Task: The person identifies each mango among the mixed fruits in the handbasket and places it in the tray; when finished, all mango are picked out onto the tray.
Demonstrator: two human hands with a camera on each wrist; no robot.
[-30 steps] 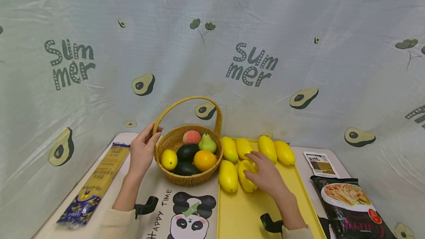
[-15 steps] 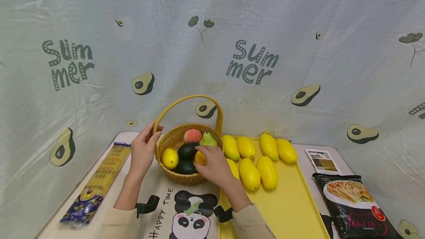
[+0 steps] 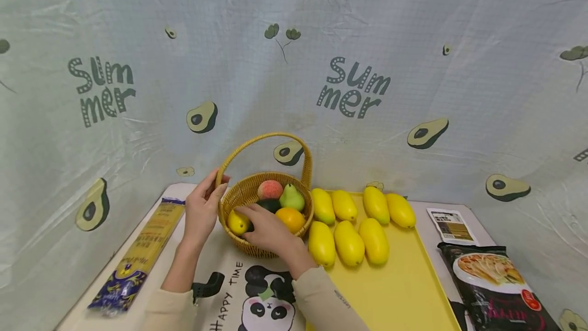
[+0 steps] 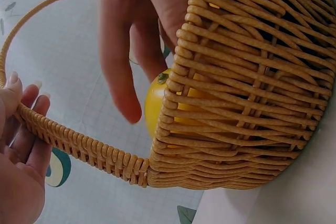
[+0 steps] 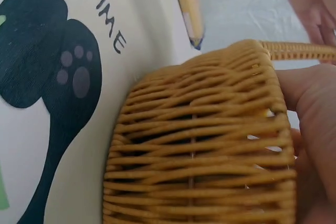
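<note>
A wicker basket (image 3: 257, 249) holds a lemon (image 3: 238, 222), a peach (image 3: 270, 189), a pear (image 3: 292, 198), an orange (image 3: 290, 219) and a dark green fruit (image 3: 268, 204). My left hand (image 3: 201, 211) holds the side of its arched handle (image 4: 84, 142) between thumb and fingers. My right hand (image 3: 268, 229) reaches over the near rim into the basket, its fingers around the lemon. In the left wrist view, one finger of that hand hangs beside the lemon (image 4: 156, 100) with a small gap. The wicker wall hides the other fingertips. Several yellow mangoes (image 3: 349, 243) lie to the right.
The mangoes lie in two rows on a yellow tray (image 3: 395, 290). A noodle packet (image 3: 138, 254) lies at left. A black food bag (image 3: 496, 285) and a small white-edged packet (image 3: 452, 226) are at right. A patterned curtain (image 3: 248, 75) stands behind.
My right hand has moved left from the mangoes on the tray, over the orange, to the lemon. A third mango shows in the front row. The left hand keeps hold of the handle.
</note>
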